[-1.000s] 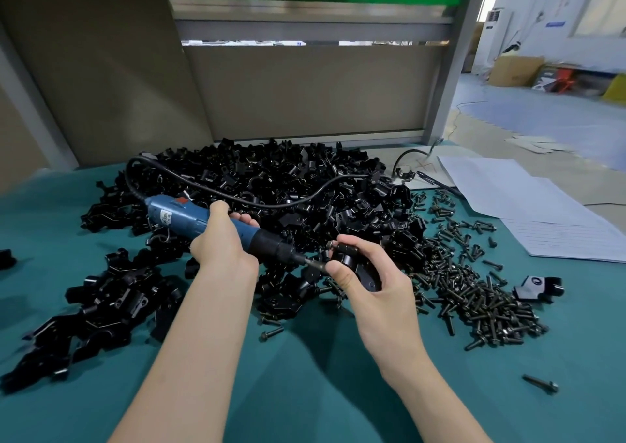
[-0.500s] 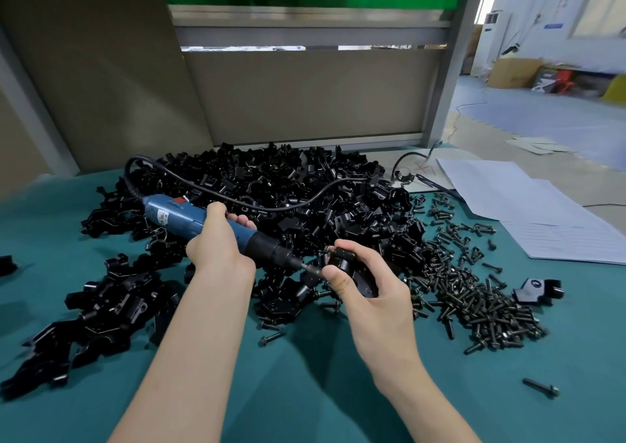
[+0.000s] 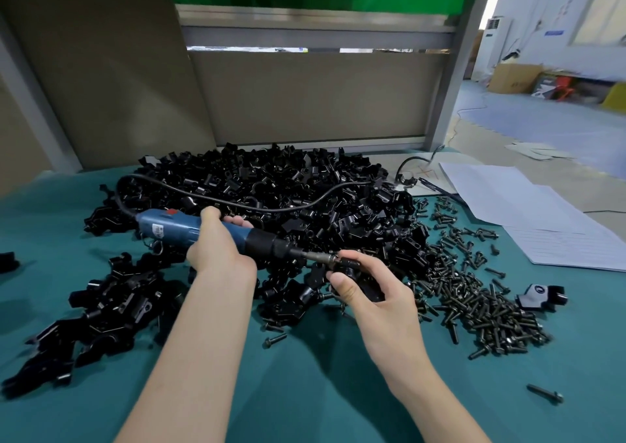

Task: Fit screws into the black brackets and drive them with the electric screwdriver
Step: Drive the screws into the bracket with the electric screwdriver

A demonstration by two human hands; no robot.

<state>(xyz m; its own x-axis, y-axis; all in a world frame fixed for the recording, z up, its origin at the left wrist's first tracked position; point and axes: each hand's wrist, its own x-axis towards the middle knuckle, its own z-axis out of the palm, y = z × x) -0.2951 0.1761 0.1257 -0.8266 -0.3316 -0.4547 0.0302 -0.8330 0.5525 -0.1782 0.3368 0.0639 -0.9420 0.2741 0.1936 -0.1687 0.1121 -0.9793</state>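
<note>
Driving 1 screw into a hand-held part. The left hand (image 3: 216,256) wraps all its fingers round the blue barrel of the electric screwdriver (image 3: 169,227), which lies almost level just in front of the pile of black brackets (image 3: 271,188); the forearm reaches in from the near edge of the desk (image 3: 305,392). The right hand (image 3: 376,303), at the pile's near right corner, curls round 1 bracket (image 3: 371,290), thumb on the near face and fingers over the top, and presents it to the bit (image 3: 315,256). Bit tip and bracket meet, though the screw itself is too small to make out. A heap of loose screws (image 3: 474,300) lies right of the pile, the tool's cord (image 3: 237,205) loops across the pile's top, and paper sheets (image 3: 542,219) lie further right of the pile.

Handling, as judged: the bracket looks rigid, small and light, with smooth dark faces likely to twist under driving torque. A firm grip on its flat sides, clear of the screw hole, suits it. The screwdriver looks stiff and probably weighty, so a mid-barrel hold near the black collar steadies the bit. The trailing cord may tug at the pile.
</note>
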